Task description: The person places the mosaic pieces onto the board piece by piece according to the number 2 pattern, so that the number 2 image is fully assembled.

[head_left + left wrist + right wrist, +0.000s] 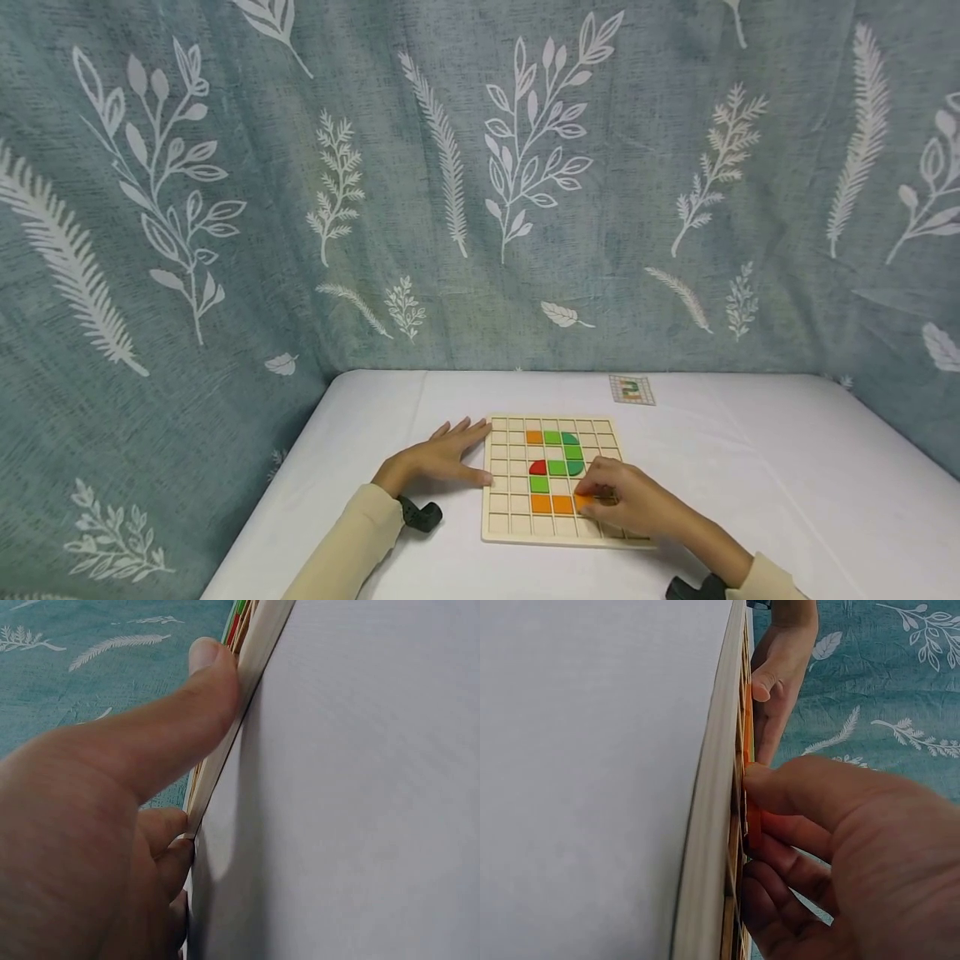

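A wooden grid board (498,525) lies on the white table. My left hand (442,458) rests at its left edge, fingers extended; in the left wrist view the thumb (214,682) lies against the rim. Over the lower right of the grid, my right hand (626,498) pinches an orange square tile (754,826) between thumb and fingers, right at a cell. Beside it in the same row sit two orange tiles (552,504). Farther up are several green squares (557,468), two dark green rounded tiles (575,468), a red rounded tile (538,467) and an orange tile (534,437).
Behind the board, to the right, lies a small card (632,390) printed with a coloured grid pattern. White cloth (750,467) covers the table. A blue-green curtain (480,308) with white leaf prints hangs behind and at the sides.
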A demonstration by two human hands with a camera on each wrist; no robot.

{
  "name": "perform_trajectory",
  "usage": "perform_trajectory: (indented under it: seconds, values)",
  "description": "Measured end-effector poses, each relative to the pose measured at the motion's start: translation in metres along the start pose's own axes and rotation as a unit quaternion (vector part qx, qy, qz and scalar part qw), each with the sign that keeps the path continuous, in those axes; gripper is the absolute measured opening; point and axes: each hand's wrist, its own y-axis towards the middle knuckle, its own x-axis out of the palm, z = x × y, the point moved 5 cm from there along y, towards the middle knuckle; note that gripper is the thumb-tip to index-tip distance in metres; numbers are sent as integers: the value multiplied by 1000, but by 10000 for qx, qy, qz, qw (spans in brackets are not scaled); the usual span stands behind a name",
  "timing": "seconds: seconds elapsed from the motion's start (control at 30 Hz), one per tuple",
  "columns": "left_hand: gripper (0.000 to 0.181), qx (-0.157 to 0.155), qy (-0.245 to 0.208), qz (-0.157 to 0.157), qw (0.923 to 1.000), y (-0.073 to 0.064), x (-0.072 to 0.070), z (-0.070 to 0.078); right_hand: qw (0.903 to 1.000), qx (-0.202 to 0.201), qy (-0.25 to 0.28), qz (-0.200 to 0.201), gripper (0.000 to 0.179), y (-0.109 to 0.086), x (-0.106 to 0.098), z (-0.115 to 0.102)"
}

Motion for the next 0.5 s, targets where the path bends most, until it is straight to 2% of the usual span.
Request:
perform_trajectory:
  seconds: [0.5]
  values:
    - [100,-31,-55,13,10000,-1,0,1,9994,241,150,-184,26,-2,2,4]
